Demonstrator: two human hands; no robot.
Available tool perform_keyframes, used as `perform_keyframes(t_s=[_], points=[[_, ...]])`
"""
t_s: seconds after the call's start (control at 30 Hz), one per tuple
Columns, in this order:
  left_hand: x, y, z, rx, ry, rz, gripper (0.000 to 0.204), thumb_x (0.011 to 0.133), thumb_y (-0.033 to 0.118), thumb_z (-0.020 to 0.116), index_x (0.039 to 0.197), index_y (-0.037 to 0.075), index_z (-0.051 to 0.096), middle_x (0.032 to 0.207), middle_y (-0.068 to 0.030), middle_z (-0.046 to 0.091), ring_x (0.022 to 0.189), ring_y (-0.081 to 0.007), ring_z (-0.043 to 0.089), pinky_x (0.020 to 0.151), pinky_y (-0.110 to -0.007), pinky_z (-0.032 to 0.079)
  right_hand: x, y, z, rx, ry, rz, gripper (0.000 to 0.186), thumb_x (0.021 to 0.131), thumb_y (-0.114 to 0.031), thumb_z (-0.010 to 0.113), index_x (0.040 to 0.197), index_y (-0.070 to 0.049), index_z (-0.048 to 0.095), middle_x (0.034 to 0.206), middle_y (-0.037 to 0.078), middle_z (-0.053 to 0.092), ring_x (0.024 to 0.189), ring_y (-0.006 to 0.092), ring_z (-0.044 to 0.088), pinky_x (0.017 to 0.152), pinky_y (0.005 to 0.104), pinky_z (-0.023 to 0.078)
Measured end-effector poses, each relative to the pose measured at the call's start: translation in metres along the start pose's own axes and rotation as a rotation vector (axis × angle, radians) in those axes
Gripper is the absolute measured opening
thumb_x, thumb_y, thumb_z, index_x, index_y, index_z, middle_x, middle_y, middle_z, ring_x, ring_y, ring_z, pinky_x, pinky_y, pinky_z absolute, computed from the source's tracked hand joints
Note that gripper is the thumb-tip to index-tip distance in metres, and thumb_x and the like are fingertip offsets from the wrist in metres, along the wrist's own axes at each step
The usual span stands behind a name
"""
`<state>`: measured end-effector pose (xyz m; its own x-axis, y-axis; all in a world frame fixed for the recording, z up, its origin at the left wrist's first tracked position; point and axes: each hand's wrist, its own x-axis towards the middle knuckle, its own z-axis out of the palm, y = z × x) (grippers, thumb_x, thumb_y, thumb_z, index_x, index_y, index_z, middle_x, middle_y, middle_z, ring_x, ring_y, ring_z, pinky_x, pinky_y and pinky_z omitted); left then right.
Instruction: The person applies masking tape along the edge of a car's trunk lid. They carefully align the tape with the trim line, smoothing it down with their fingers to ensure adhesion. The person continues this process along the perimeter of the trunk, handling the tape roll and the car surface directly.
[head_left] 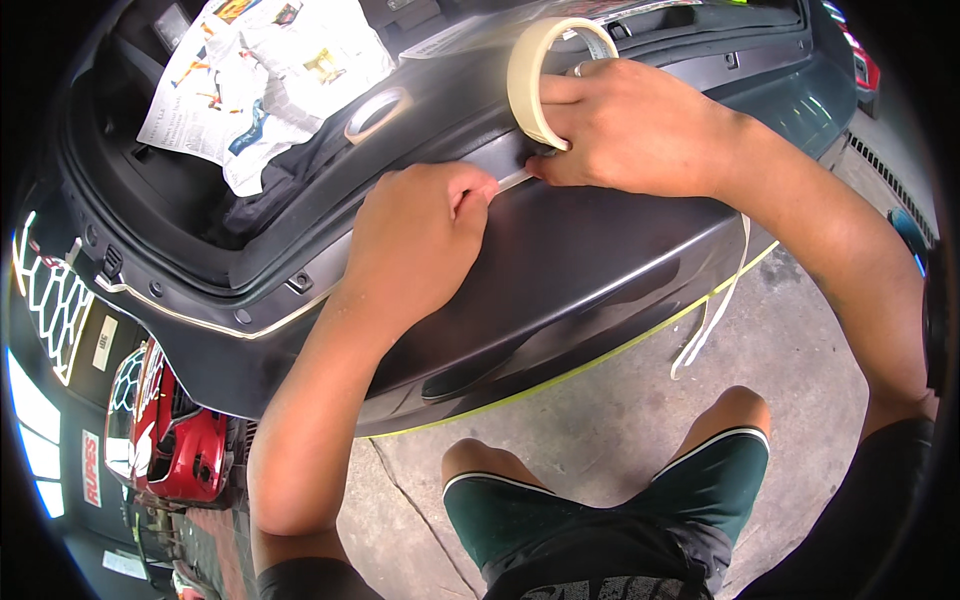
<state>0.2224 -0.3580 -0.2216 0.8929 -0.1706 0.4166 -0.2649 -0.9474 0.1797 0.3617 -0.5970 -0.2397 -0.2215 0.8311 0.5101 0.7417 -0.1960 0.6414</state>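
My left hand (415, 240) is closed at the edge of a dark car's open trunk, its fingertips pinching a pale strip of masking tape (516, 180). That strip runs along the seam above the rear bumper (560, 240) toward my right hand (640, 130). A cream roll of masking tape (522, 85) hangs around the fingers of my right hand, its index and middle fingers passing through the ring. The thumb tip of that hand meets the strip close to the bumper. My left fingertips are partly hidden behind the hand.
Crumpled printed newspaper (270, 75) and a second tape roll (379, 114) lie in the trunk. Yellow-green tape (560, 375) lines the bumper's lower edge, and a loose white strip (715, 325) dangles over the concrete floor (640, 400). A red car front (190, 450) stands at left.
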Motion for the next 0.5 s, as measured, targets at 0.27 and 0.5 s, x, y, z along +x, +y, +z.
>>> perform_keyframes(t_s=[0.27, 0.5], points=[[-0.006, 0.003, -0.01, 0.088, -0.006, -0.049, 0.022, 0.109, 0.016, 0.073, 0.111, -0.003, 0.083, 0.068, -0.0127, 0.063, 0.061, -0.0181, 0.051, 0.063, -0.039, 0.043, 0.002, 0.001, -0.004, 0.033, -0.03, 0.013, 0.016, 0.093, -0.02, 0.076, 0.1, -0.017, 0.09, 0.109, 0.0, 0.075, 0.118, 0.0211, 0.071, 0.085, 0.0404, 0.065], [0.012, 0.006, 0.006, -0.008, 0.02, 0.02, 0.022, 0.108, 0.016, 0.073, 0.111, -0.003, 0.083, 0.071, -0.0136, 0.065, 0.062, -0.0203, 0.053, 0.065, -0.04, 0.045, 0.003, 0.002, -0.004, 0.04, -0.063, 0.021, 0.017, 0.093, -0.019, 0.077, 0.102, -0.018, 0.09, 0.112, 0.0, 0.075, 0.12, 0.021, 0.071, 0.086, 0.0398, 0.066]])
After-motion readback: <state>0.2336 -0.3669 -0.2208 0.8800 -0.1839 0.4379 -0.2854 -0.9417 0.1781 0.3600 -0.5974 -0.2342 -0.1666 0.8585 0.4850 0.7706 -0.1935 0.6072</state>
